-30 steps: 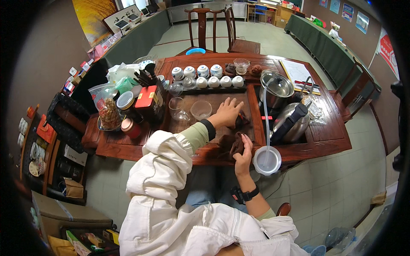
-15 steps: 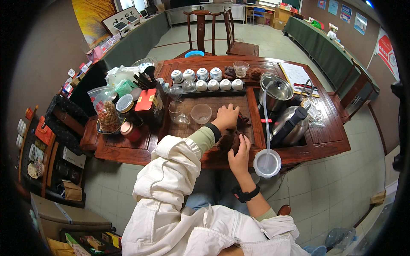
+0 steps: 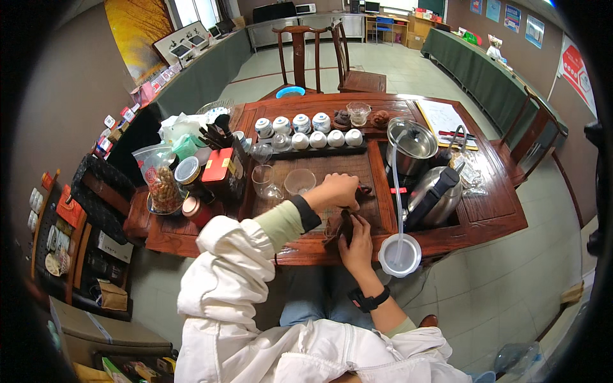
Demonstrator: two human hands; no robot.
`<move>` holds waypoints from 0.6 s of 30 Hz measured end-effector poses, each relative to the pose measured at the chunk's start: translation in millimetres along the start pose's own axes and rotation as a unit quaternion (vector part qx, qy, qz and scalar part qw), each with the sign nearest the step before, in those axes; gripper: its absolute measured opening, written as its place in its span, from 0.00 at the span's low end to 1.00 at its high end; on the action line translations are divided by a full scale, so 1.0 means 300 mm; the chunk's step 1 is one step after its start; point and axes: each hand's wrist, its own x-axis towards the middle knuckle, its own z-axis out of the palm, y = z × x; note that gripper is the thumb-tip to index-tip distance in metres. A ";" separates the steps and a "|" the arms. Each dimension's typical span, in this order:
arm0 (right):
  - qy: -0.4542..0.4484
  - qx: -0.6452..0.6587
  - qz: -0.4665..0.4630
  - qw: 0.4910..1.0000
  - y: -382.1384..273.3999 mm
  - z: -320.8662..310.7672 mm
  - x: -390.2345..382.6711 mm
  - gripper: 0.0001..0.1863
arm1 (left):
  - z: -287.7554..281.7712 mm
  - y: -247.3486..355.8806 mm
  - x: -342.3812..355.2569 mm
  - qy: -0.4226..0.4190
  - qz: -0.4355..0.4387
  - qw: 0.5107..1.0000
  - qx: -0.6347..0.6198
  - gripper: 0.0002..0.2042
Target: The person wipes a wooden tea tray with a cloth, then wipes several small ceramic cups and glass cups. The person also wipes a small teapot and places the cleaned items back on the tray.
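My left hand (image 3: 340, 190) is over the slatted tea tray (image 3: 338, 167) with its fingers curled down. A small dark, glossy piece (image 3: 365, 189) shows just beyond its fingers; whatever lies under the palm is hidden. Close below, my right hand (image 3: 359, 241) has its fingers against a dark brown folded cloth (image 3: 332, 230) at the tray's near edge. A darker part of it stands up beside the fingertips. To the left of my left hand are a clear glass bowl (image 3: 300, 183) and a glass pitcher (image 3: 264, 181).
Small cups (image 3: 318, 140) line the tray's far side. A steel pot (image 3: 412, 138) and a kettle (image 3: 437, 191) stand at the right, with a hose running to a white-lidded container (image 3: 400, 255). At the left are a red-topped tin (image 3: 220, 167), jars and a bag of nuts (image 3: 163, 188).
My left hand's fingers have gone from more spread to curled, and its wrist is turned a little. The dark brown piece by my right fingers stands more upright. The whole view has shifted slightly.
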 end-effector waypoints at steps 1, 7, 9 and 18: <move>-0.003 0.001 -0.003 1.000 0.001 -0.003 -0.001 0.30 | -0.042 -0.005 -0.011 -0.063 0.013 0.998 -0.022 0.41; -0.021 0.015 0.002 1.000 0.006 -0.012 -0.001 0.30 | -0.216 -0.066 0.001 -0.014 0.051 0.995 -0.089 0.34; -0.019 0.030 0.011 0.999 0.007 -0.009 -0.001 0.29 | -0.242 -0.079 0.022 0.040 0.020 0.992 -0.118 0.33; -0.003 0.044 -0.029 0.999 0.028 0.003 0.000 0.31 | -0.444 -0.071 0.164 0.090 0.014 0.994 -0.061 0.26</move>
